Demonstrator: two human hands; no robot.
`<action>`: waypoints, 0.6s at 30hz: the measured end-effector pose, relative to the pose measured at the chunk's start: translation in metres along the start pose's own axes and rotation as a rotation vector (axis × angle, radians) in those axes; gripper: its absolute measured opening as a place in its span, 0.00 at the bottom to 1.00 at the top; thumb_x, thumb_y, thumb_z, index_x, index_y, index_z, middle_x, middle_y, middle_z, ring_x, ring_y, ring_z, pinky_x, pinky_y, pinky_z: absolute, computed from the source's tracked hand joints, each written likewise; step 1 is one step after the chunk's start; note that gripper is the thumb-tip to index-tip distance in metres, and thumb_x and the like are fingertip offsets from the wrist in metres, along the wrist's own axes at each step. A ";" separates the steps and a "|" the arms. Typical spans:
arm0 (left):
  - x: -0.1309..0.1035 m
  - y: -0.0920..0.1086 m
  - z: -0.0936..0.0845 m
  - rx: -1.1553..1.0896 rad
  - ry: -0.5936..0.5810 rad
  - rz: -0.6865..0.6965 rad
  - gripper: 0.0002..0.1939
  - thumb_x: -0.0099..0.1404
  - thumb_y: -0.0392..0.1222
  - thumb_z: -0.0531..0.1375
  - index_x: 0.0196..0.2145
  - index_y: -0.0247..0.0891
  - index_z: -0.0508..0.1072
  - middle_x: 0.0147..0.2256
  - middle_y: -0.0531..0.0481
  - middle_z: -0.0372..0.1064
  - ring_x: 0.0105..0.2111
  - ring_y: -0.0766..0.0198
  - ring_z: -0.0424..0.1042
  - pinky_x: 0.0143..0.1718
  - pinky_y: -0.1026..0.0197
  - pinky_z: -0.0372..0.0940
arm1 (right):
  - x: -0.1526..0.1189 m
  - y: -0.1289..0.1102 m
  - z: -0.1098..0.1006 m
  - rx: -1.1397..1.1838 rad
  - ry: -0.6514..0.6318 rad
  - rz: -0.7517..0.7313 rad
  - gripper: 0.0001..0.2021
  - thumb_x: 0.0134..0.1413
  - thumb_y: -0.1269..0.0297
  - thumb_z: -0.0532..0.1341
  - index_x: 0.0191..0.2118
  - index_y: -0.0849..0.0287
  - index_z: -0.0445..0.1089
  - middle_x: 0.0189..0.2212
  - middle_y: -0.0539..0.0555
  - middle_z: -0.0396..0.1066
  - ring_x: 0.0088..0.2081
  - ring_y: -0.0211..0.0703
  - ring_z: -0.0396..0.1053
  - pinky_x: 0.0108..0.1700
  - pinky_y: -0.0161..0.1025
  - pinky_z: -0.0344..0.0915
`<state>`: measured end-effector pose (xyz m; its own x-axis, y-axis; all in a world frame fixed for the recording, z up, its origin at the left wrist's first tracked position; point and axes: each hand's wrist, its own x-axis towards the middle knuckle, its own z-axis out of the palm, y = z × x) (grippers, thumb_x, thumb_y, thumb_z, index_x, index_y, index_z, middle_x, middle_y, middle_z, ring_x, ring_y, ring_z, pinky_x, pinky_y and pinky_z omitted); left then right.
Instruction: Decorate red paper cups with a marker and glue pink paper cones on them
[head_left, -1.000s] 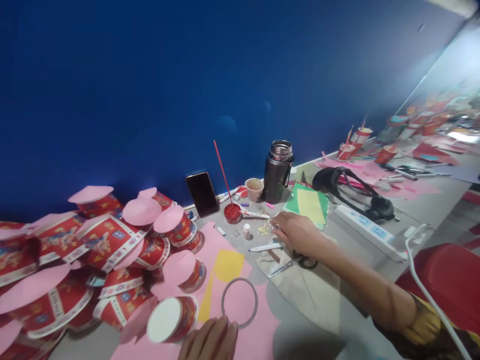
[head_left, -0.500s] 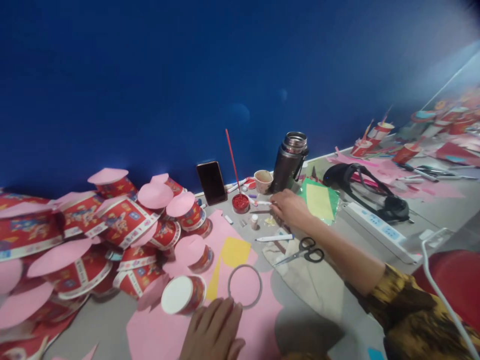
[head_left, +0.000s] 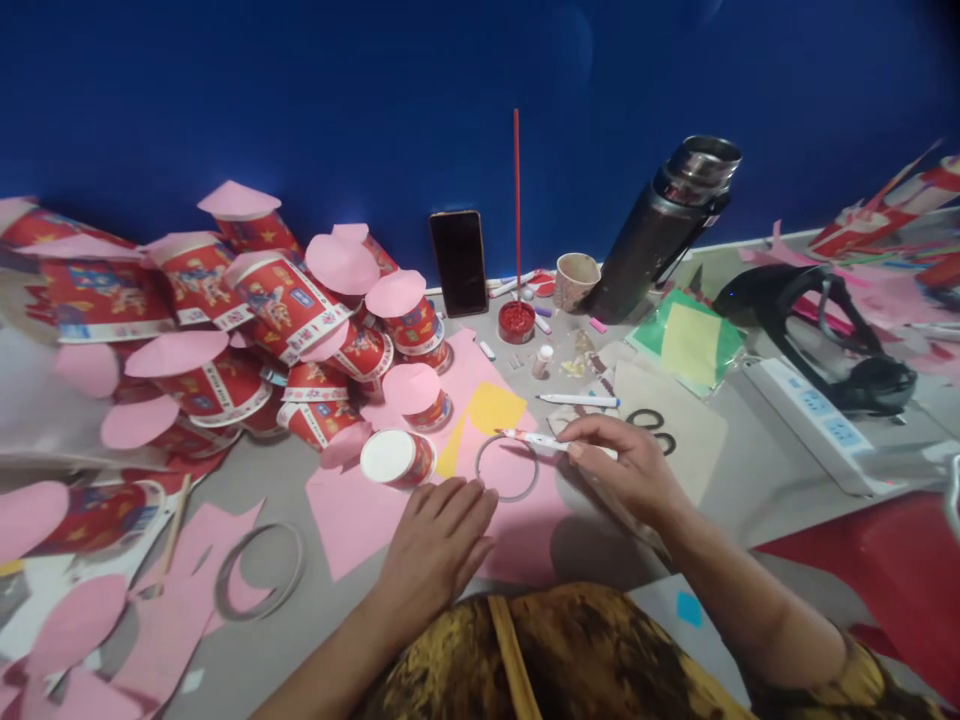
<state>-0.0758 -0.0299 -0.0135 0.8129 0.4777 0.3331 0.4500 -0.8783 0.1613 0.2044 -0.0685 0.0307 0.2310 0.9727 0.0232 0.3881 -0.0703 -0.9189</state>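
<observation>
The right grip (head_left: 634,468), just right of the frame's centre, had thumb and fingers pinched around the barrel of a white marker pen (head_left: 538,440), leaving its front length clear, probably so that the reddish tip could be steered finely. That tip pointed left, at the upper rim of a grey ring (head_left: 537,472); whether it touched could not be told. The left grip (head_left: 442,525), near the lower centre, was spread flat and pinching nothing, palm down on a pink paper sheet (head_left: 337,520), seemingly as a weight to stop it sliding. Its fingertips came to the ring's lower left, perhaps to steady that too, though contact was unclear. The ring lay flat on the sheet, so its edge followed the paper closely. Just above it were yellow paper pieces (head_left: 496,408), and to its left a red paper cup (head_left: 397,460) lay tipped, its pale end facing out. Up and right, a blue-ended marker (head_left: 577,400) and scissors (head_left: 652,430) rested within easy reach of the right arm. Further out, a phone (head_left: 459,265) stood upright by the blue wall, likely propped by it, near a dish of red material (head_left: 517,320). Pink-topped red cups (head_left: 281,300) crowded the surface (head_left: 247,480) at the left, presumably heaped there to keep the middle workable.
</observation>
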 end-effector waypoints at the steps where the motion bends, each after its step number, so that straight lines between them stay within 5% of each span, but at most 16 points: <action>1: 0.000 0.000 -0.001 -0.009 -0.008 -0.004 0.15 0.77 0.42 0.56 0.56 0.36 0.76 0.52 0.42 0.79 0.52 0.51 0.72 0.52 0.50 0.62 | -0.002 0.001 0.005 0.017 0.013 0.030 0.08 0.56 0.60 0.65 0.36 0.56 0.80 0.34 0.53 0.81 0.35 0.45 0.77 0.37 0.37 0.71; 10: 0.002 -0.001 -0.002 -0.016 -0.009 0.009 0.14 0.78 0.42 0.55 0.52 0.34 0.76 0.50 0.39 0.78 0.51 0.48 0.72 0.51 0.49 0.61 | -0.006 0.000 0.035 0.034 0.047 0.064 0.07 0.55 0.63 0.64 0.34 0.56 0.80 0.28 0.50 0.80 0.24 0.37 0.70 0.26 0.33 0.64; 18: 0.002 0.000 -0.001 -0.043 0.007 -0.004 0.13 0.78 0.40 0.55 0.52 0.34 0.76 0.48 0.42 0.80 0.51 0.49 0.72 0.52 0.49 0.60 | -0.006 0.008 0.046 -0.050 -0.016 -0.168 0.06 0.62 0.65 0.63 0.36 0.55 0.78 0.35 0.53 0.82 0.37 0.44 0.79 0.41 0.36 0.73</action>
<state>-0.0742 -0.0288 -0.0118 0.8084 0.4811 0.3390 0.4368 -0.8765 0.2024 0.1645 -0.0643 0.0054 0.1451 0.9751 0.1678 0.4642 0.0827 -0.8818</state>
